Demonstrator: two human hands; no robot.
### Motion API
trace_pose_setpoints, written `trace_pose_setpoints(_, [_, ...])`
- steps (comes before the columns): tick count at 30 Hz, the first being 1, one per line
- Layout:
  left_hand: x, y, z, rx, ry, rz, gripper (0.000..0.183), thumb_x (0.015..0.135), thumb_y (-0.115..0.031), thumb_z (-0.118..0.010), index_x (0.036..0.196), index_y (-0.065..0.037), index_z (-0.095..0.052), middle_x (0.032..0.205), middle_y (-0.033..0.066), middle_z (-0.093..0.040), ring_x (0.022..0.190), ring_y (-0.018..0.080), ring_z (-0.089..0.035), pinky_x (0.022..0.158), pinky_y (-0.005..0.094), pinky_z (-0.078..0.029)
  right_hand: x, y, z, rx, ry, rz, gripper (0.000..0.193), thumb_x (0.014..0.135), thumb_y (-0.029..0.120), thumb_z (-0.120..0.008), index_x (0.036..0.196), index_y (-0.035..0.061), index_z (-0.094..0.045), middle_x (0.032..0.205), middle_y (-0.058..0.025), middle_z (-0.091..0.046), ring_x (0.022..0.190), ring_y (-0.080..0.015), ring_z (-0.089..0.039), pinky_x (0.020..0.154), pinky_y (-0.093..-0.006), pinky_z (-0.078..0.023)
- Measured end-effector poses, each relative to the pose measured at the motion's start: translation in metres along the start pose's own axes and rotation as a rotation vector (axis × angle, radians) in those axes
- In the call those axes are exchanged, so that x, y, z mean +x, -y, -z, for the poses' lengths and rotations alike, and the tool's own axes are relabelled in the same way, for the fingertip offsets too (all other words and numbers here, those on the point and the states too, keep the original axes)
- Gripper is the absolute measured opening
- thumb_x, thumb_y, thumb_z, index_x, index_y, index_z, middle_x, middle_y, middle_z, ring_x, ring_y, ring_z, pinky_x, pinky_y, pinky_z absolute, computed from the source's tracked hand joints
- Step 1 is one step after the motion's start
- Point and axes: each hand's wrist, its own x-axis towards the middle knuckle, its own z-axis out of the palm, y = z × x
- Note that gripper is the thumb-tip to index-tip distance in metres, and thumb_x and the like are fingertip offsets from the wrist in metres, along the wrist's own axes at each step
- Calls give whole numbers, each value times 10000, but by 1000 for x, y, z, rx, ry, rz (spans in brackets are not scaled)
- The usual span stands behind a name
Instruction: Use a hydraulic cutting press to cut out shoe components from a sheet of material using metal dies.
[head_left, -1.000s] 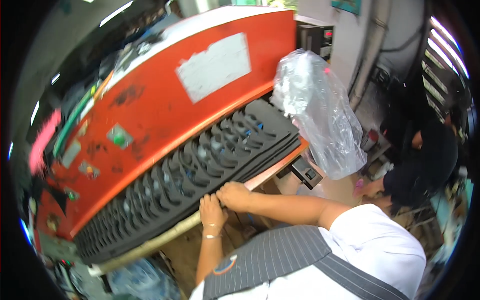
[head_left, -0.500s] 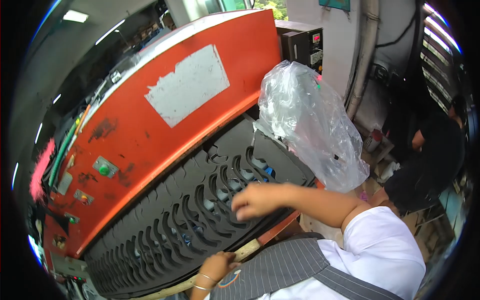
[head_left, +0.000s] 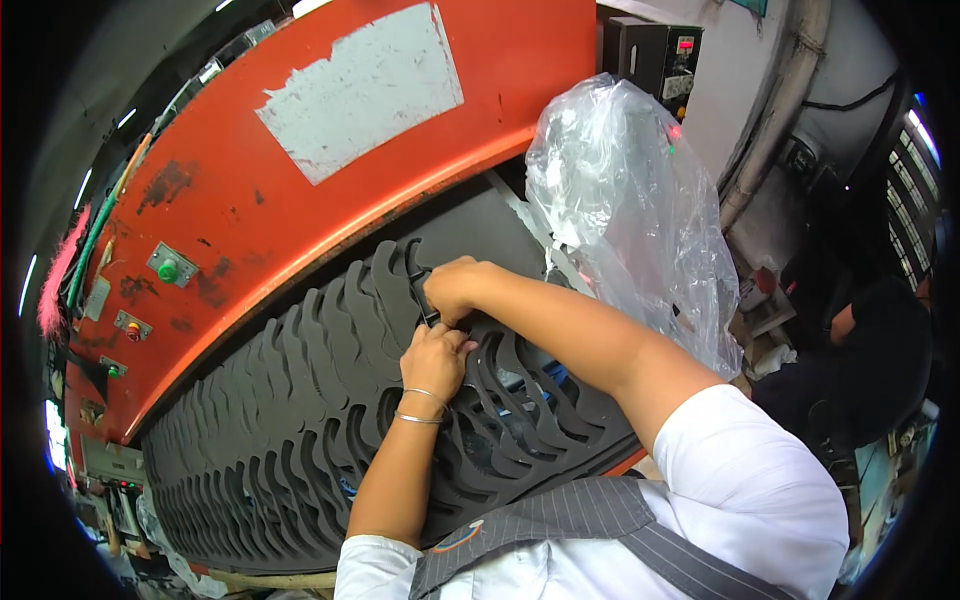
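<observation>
Left hand (head_left: 432, 362) and right hand (head_left: 455, 288) meet on dark slotted sheet (head_left: 350, 365)

Both curl close together near centre; what they grip is hidden. The sheet lies beneath, its long axis running lower left to upper right, the left hand nearer its longer stretch. At upper right, a clear plastic bag (head_left: 630, 200), contents unclear.

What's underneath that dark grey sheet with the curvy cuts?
Blue patches and some paler ones show through openings in the dark grey sheet; I can't tell what they belong to. Its solid parts hide the rest.
</observation>
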Motion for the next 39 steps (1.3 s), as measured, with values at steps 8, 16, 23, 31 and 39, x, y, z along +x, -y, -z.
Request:
trace_pose_setpoints(8, [18,-2,-6,-189,-129,-18,146,797,-199,-692,763,-57,-701,810,96,-627,823,303,-584,728,420,-481,58,-23,8,-31,378,40,569,637,387,-806,1101,73,-705,1180,-129,-657,1081,-258,-626,887,-394,-493])
trace_pose_setpoints(16, [19,4,-7,-404,-477,53,348,726,-115,-788,877,-15,-491,827,92,-450,710,242,-463,667,345,-439,51,-25,-7,225,129,173,324,673,265,-707,918,54,-731,885,-125,-692,817,-222,-645,714,-384,-491])
trace_pose_setpoints(23, [-2,17,-30,-44,10,-16,261,833,-250,-660,916,-40,-529,931,158,-620,914,340,-595,809,425,-471,-29,-42,25,994,-255,240,162,794,144,-700,882,9,-709,802,-46,-690,769,-101,-625,679,-255,-473])
trace_pose_setpoints(31, [62,31,27,-95,-3,226,269,839,-317,-643,960,-79,-680,938,129,-690,891,343,-645,785,420,-501,-38,-49,-20,370,-428,103,215,753,223,-648,886,63,-701,837,-81,-664,805,-256,-648,709,-371,-499])
trace_pose_setpoints(39, [68,89,-44,158,-37,116,520,935,-233,-455,1444,-157,-375,1530,47,-308,1422,280,-248,1133,529,-209,-63,-52,-68,353,-460,188,852,649,544,-771,1343,143,-480,1496,-280,-234,1371,-454,-260,1113,-505,-216])
